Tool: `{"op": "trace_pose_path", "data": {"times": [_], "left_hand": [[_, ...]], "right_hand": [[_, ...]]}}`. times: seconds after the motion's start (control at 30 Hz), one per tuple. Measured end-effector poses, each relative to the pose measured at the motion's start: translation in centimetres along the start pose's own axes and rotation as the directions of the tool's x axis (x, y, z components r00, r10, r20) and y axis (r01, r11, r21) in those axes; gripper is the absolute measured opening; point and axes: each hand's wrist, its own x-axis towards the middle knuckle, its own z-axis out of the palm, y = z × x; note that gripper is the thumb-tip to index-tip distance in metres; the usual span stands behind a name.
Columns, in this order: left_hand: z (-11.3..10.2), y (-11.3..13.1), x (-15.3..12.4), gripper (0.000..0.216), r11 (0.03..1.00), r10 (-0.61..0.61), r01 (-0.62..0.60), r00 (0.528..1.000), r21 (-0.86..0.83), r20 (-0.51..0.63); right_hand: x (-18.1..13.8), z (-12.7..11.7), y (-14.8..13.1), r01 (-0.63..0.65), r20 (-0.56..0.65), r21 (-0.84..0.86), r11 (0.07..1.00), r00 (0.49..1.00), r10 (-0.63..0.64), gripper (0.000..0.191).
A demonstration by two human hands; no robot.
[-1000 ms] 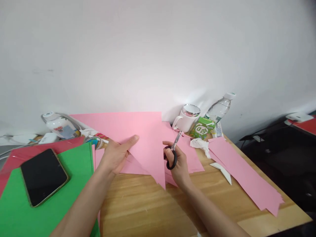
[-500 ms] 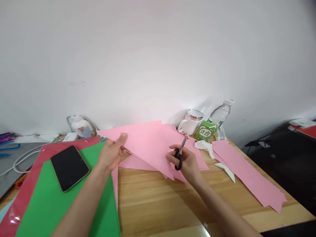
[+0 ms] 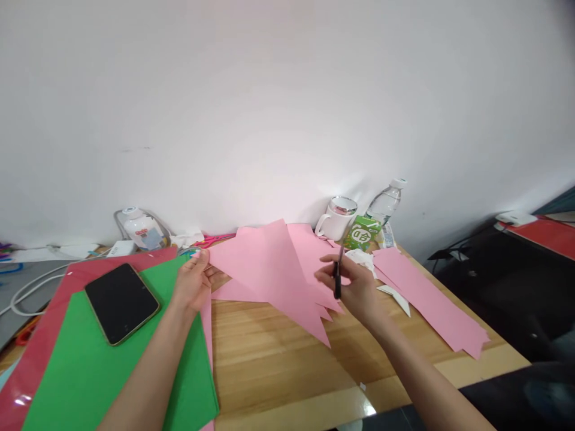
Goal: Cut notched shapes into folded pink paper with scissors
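My left hand [image 3: 194, 285] pinches the left corner of a pink paper sheet [image 3: 269, 269], a long triangle pointing toward me over the wooden table [image 3: 278, 365]. Black-handled scissors [image 3: 338, 274] stand nearly upright in my right hand [image 3: 354, 286], just right of the sheet and above more pink paper. The scissor blades look closed.
A black phone [image 3: 120, 302] lies on green paper [image 3: 108, 371] over red paper at left. A white mug [image 3: 336, 218], green carton [image 3: 362, 234], water bottle [image 3: 384, 203] and crumpled tissue stand at the back. A pink strip [image 3: 431, 302] lies at right; a jar [image 3: 140, 228] and cables at left.
The pink sheet has turned so its point faces me more steeply. My right hand has lifted the scissors upright and moved right, off the sheet. The view shifted slightly.
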Motion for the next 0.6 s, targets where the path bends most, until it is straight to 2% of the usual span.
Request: {"op": "trace_pose_path", "data": {"times": [0.07,0.13,0.23,0.33,0.47,0.6], "left_hand": [[-0.3,-0.3,0.3,0.017,1.0,-0.028,0.028,0.999,0.0,-0.023],[-0.6,-0.6,0.5,0.018,0.998,-0.054,0.054,0.997,0.014,-0.05],[-0.9,-1.0,0.6,0.016,0.996,-0.067,0.071,0.994,0.049,-0.092],[-1.0,-1.3,0.7,0.015,0.995,-0.053,0.063,0.99,0.076,-0.131],[-0.8,-1.4,0.6,0.014,0.994,-0.04,0.055,0.988,0.095,-0.152],[-0.9,-1.6,0.5,0.012,0.993,-0.032,0.05,0.987,0.109,-0.158]], "right_hand": [[0.4,0.6,0.8,0.013,0.003,-0.245,0.97,1.0,-0.012,0.016],[0.7,1.5,1.4,0.092,0.116,-0.342,0.935,0.992,-0.055,0.019],[0.6,3.1,1.5,0.207,0.265,-0.413,0.887,0.959,-0.1,0.024],[0.2,3.9,1.2,0.268,0.351,-0.492,0.828,0.932,-0.093,0.02],[0.0,3.6,1.2,0.341,0.44,-0.541,0.769,0.894,-0.086,0.018],[0.5,2.9,1.7,0.461,0.559,-0.5,0.733,0.818,-0.134,0.024]]}}
